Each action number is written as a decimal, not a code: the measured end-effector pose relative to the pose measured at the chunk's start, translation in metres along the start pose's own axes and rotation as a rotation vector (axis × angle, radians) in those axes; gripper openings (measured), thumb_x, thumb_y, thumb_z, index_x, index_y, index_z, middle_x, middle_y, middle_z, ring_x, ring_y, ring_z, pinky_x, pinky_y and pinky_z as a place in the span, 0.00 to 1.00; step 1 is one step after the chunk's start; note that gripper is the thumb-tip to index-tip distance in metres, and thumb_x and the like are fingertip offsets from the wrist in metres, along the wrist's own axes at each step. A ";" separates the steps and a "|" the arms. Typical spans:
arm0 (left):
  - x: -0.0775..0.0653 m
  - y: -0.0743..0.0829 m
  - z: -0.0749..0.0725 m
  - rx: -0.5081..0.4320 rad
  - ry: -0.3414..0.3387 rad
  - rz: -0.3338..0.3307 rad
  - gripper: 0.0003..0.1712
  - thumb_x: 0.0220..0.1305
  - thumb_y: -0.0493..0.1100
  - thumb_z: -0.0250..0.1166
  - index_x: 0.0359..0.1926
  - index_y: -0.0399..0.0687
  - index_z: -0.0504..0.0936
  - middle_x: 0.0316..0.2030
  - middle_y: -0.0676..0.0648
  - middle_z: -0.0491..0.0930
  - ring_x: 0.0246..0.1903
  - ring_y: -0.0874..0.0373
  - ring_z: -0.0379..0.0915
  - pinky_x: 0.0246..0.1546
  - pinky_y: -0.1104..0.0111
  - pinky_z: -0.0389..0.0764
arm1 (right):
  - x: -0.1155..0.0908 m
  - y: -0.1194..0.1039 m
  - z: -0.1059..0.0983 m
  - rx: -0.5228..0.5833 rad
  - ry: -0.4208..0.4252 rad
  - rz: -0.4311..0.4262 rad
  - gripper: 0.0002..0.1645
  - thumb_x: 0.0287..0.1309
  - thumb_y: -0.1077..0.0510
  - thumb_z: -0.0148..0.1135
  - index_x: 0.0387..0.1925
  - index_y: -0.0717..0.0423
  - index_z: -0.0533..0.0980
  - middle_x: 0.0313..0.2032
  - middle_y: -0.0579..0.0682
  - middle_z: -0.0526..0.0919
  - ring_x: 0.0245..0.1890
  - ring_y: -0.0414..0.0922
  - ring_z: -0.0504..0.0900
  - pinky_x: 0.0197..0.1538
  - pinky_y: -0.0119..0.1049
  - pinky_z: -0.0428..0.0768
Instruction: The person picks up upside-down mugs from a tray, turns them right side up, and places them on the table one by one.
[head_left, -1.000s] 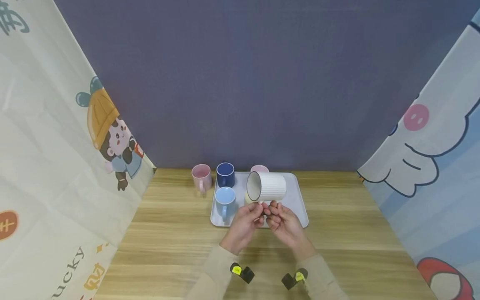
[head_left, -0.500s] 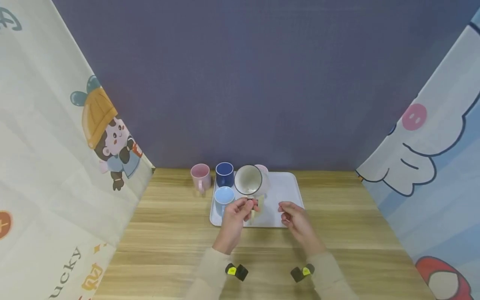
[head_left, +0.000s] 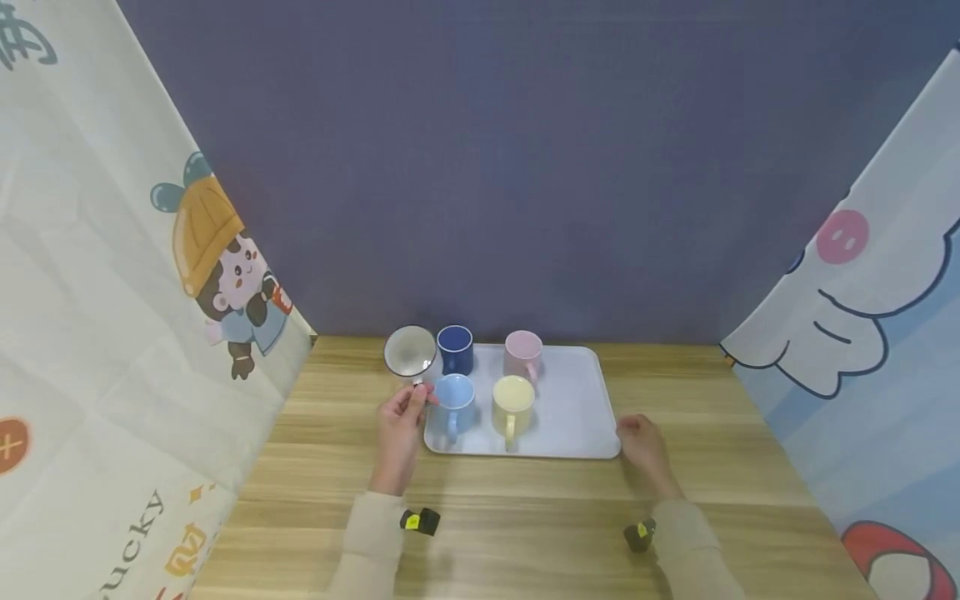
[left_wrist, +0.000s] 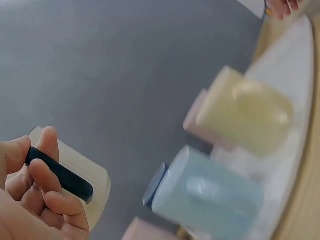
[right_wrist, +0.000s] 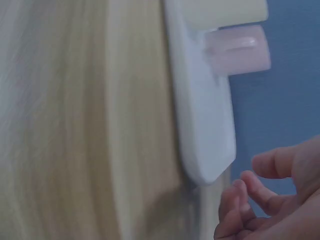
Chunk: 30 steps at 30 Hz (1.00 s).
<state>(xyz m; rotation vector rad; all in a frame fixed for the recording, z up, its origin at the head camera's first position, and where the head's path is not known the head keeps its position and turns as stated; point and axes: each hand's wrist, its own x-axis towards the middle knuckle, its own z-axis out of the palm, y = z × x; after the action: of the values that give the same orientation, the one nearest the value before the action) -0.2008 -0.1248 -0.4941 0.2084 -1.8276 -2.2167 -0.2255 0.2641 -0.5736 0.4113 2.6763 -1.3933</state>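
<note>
My left hand [head_left: 399, 433] grips a white ribbed mug [head_left: 411, 352] by its dark handle [left_wrist: 62, 175], fingers curled round it. The mug's mouth tips toward the head camera, left of the tray [head_left: 570, 400]. Light blue [head_left: 454, 393] and yellow [head_left: 513, 396] mugs stand in the tray's front row. Behind them are navy [head_left: 455, 354] and pink [head_left: 522, 350] mugs. Low in the left wrist view shows another pink mug [left_wrist: 145, 231], hidden behind the white one in the head view. My right hand [head_left: 645, 446], fingers loosely bent and holding nothing, hovers by the tray's front right corner.
The tray lies on a wooden table [head_left: 525, 517], near a dark back panel [head_left: 480, 167]. Printed cloths hang on the left [head_left: 90, 250] and right [head_left: 900, 333]. The tray's right part bears no mug.
The white mug came off both hands into the left alone, turned its mouth toward the camera and moved left past the tray. My right hand let go and moved right.
</note>
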 end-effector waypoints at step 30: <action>0.039 -0.070 -0.064 0.165 0.203 -0.222 0.19 0.78 0.43 0.56 0.56 0.30 0.80 0.36 0.50 0.88 0.42 0.60 0.78 0.50 0.69 0.77 | 0.011 0.027 0.012 -0.086 0.062 -0.026 0.18 0.65 0.61 0.56 0.51 0.71 0.76 0.49 0.70 0.82 0.49 0.63 0.80 0.56 0.58 0.77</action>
<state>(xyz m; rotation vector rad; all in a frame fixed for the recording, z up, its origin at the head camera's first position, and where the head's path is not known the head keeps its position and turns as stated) -0.2282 -0.1843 -0.5729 0.6726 -1.9536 -2.0886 -0.2290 0.2711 -0.6035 0.4201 2.7885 -1.2869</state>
